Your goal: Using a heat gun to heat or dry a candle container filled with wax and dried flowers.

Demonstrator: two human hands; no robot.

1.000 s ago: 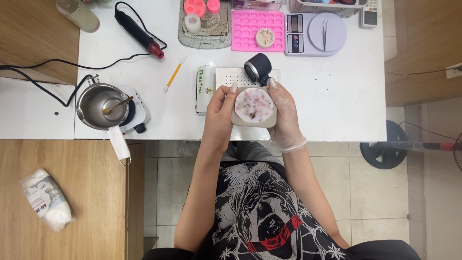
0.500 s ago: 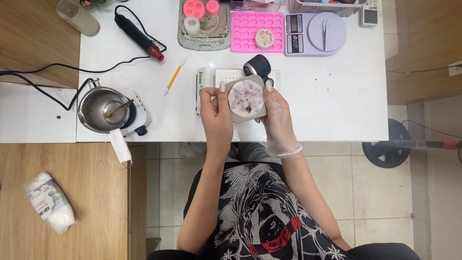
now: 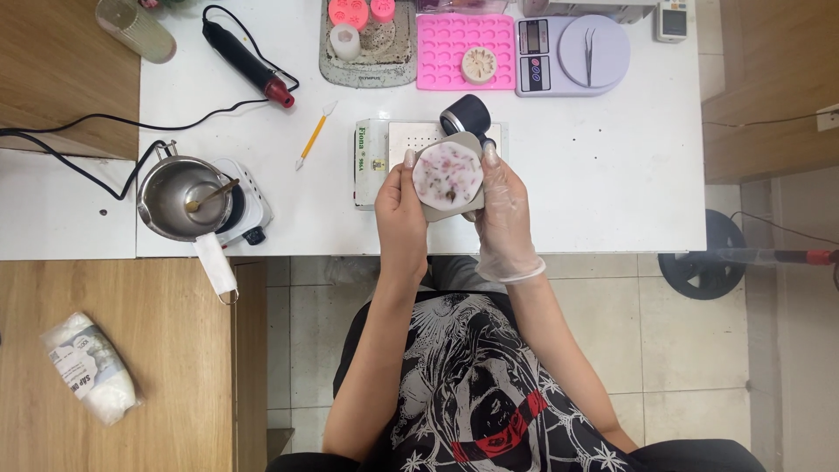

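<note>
head view: at the centre of the frame, the bare left hand (image 3: 400, 210) and the clear-gloved right hand (image 3: 502, 214) hold a grey round mould filled with pink-flecked white wax (image 3: 447, 173), fingers clamped on its two sides, above the white desk (image 3: 603, 175). a white perforated box (image 3: 384, 157) lies just beneath, and a steel pot on a small hotplate (image 3: 179, 197) stands at the left.

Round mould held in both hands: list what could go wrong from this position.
The round mould is held by its edges between the left hand and the gloved right hand, so it may slip onto the white box below. A tilt could knock the black cylinder behind it.
</note>
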